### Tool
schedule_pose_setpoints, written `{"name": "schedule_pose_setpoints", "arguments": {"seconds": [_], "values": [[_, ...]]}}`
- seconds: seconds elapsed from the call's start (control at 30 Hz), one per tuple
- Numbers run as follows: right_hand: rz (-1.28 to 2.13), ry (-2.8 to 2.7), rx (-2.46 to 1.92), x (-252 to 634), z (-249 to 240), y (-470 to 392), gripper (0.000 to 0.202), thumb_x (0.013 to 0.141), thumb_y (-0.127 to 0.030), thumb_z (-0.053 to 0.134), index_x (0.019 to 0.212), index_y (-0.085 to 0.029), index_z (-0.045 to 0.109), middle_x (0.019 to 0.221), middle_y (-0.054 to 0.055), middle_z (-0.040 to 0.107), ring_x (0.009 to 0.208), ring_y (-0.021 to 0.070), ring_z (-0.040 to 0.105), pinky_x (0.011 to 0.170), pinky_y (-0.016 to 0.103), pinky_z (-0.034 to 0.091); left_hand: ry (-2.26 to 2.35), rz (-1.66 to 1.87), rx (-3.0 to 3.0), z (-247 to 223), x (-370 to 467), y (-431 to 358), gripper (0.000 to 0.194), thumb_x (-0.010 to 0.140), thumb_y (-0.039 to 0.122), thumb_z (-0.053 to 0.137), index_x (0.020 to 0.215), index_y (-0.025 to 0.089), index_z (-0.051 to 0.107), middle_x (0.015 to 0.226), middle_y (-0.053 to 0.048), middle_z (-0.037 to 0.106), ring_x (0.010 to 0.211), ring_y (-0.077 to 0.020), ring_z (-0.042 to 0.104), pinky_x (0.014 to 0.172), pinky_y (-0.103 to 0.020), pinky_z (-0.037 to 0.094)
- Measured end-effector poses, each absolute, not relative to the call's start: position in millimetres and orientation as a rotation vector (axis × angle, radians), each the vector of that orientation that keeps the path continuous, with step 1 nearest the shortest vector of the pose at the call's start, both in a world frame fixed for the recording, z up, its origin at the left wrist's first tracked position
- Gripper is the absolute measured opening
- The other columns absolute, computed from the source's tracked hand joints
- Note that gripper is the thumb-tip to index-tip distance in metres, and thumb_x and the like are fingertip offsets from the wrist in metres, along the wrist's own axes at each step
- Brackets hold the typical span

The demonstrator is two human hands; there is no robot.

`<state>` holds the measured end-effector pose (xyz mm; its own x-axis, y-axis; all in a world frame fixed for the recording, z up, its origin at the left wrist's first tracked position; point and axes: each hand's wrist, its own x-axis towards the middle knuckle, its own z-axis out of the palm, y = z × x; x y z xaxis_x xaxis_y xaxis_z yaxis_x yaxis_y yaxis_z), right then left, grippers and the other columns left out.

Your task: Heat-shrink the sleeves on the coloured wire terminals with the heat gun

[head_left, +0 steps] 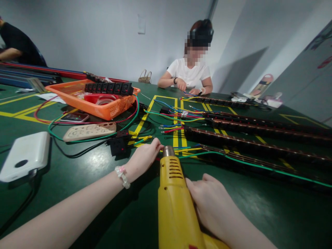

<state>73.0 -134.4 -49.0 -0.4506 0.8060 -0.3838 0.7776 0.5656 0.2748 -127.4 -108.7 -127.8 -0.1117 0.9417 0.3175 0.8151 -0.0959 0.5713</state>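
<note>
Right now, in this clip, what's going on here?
The right hand holds a yellow heat gun, its nozzle pointing across the table. The left hand has its fingertips together beside the nozzle, near some wires; whether it grips one is hard to tell. Black strips lie to the right, an orange basket stands to the left, and a co-worker sits opposite, hands at another strip's wires.

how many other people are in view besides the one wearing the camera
2: a person in white across the table, and a person in black at far left, cut off by the picture's edge. Others may be outside the view.
</note>
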Motion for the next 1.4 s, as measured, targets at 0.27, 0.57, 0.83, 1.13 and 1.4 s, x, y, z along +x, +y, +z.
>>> {"name": "schedule_pose_setpoints", "arguments": {"seconds": [0.27, 0.57, 0.83, 1.13, 1.4], "values": [[0.014, 2.466, 1.170, 87, -50, -129, 0.031, 0.075, -0.012, 0.036, 0.096, -0.019, 0.057, 0.091, -0.004, 0.053, 0.063, -0.0054, 0.005, 0.075, 0.016, 0.010, 1.879, 1.122, 1.852, -128, -129, -109, 0.032, 0.093, 0.045, 0.026, 0.089, 0.019, 0.044, 0.074, 0.000, 0.055, 0.068, -0.0112, 0.049, 0.059, -0.020, 0.023], [0.054, 2.746, 1.123, 132, -52, -116, 0.028, 0.068, -0.005, 0.035, 0.079, -0.014, 0.060, 0.073, -0.003, 0.051, 0.062, -0.0049, 0.018, 0.073, 0.016, 0.012, 1.671, 1.295, 1.754, -129, -133, -108, 0.049, 0.090, 0.053, 0.028, 0.066, 0.012, 0.039, 0.062, 0.000, 0.042, 0.060, -0.0073, 0.036, 0.058, -0.022, 0.023], [0.344, 3.008, 1.136, 176, -40, -104, 0.027, 0.080, -0.007, 0.035, 0.070, -0.013, 0.060, 0.066, -0.003, 0.049, 0.059, -0.0068, 0.027, 0.072, 0.015, 0.018, 1.532, 1.492, 1.751, -126, -135, -105, 0.043, 0.091, 0.044, 0.033, 0.063, 0.011, 0.035, 0.068, -0.001, 0.039, 0.067, -0.0075, 0.037, 0.064, -0.021, 0.027], [0.945, 3.096, 0.786, 175, -30, -112, 0.022, 0.078, -0.004, 0.040, 0.074, -0.013, 0.060, 0.064, -0.002, 0.046, 0.063, -0.0077, 0.030, 0.077, 0.015, 0.020, 1.491, 1.479, 1.706, -126, -135, -106, 0.046, 0.090, 0.049, 0.031, 0.067, 0.011, 0.043, 0.068, -0.001, 0.041, 0.065, -0.0075, 0.037, 0.062, -0.021, 0.027], [0.926, 3.112, 0.739, 176, -29, -114, 0.021, 0.076, 0.001, 0.039, 0.076, -0.011, 0.056, 0.069, -0.004, 0.048, 0.066, -0.0080, 0.034, 0.079, 0.013, 0.021, 1.455, 1.480, 1.722, -126, -135, -106, 0.049, 0.090, 0.051, 0.030, 0.066, 0.010, 0.042, 0.066, -0.001, 0.041, 0.063, -0.0064, 0.037, 0.061, -0.020, 0.027]]}}
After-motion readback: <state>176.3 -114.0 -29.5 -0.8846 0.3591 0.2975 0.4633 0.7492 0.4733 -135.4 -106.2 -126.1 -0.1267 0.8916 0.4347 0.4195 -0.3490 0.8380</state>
